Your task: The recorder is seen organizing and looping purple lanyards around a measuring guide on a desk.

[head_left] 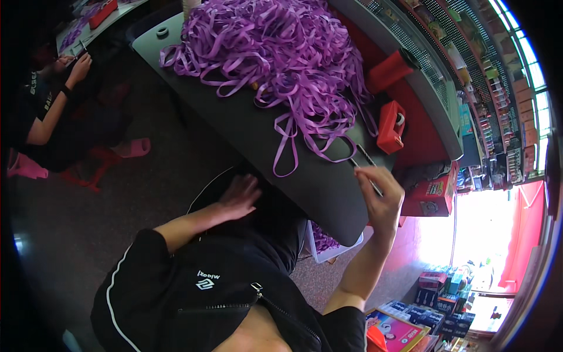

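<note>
A big heap of purple ribbon loops covers much of the dark table, with several loops trailing toward its near right end. Just beyond those loops, my right hand is closed around a slim metal tool with two thin prongs; I cannot tell whether it is tweezers or scissors. The tool's tips are near the lowest loop, and contact is unclear. Down by my lap, below the table's near edge, my left hand is open with fingers spread, slightly blurred and holding nothing visible.
On the table's right stand a red tape dispenser and a red cylinder. A tape roll lies far left. Beneath the table's end sits a white bin holding purple scraps. At left, another person's hands work. Shelves line the right.
</note>
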{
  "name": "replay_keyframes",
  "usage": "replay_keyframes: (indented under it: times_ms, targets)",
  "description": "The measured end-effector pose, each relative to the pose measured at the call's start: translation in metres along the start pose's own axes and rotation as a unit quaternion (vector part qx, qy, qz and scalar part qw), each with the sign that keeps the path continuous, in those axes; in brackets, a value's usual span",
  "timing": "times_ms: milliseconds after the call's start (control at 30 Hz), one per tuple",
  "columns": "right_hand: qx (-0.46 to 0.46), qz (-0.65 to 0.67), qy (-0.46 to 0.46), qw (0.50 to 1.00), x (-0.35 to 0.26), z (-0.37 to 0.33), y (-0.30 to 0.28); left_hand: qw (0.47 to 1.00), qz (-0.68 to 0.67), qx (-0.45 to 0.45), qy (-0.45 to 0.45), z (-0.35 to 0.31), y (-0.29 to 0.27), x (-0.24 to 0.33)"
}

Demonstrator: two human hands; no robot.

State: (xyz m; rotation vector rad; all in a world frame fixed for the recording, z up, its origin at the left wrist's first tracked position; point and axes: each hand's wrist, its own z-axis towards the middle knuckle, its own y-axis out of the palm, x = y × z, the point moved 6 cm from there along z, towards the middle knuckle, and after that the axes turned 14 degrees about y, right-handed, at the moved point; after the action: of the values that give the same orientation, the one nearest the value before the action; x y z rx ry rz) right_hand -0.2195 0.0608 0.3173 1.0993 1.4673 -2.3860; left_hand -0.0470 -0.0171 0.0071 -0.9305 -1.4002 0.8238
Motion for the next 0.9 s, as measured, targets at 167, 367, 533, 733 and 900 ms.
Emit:
replay_keyframes:
  times_ms: [167, 367, 533, 733, 900]
  targets:
    - [-0.089, 0.053, -0.007, 0.995, -0.022, 0.088, 0.052, 0.987, 0.075, 0.139, -0.038, -0.035, 0.025, -0.025]
    - [-0.048, -0.012, -0.02, 0.999, -0.017, 0.15, 0.108, 0.986, 0.047, 0.157, -0.014, -0.036, 0.02, -0.029]
    - [0.0, -0.094, 0.022, 0.995, -0.005, 0.174, 0.124, 0.985, 0.033, 0.17, 0.002, -0.038, 0.021, -0.029]
    - [-0.076, -0.058, 0.066, 0.993, -0.004, 0.194, 0.147, 0.985, 0.013, 0.174, 0.013, -0.041, 0.018, -0.031]
    - [-0.086, 0.029, 0.085, 0.992, -0.013, 0.203, 0.131, 0.98, -0.014, 0.198, 0.035, -0.045, 0.021, -0.034]
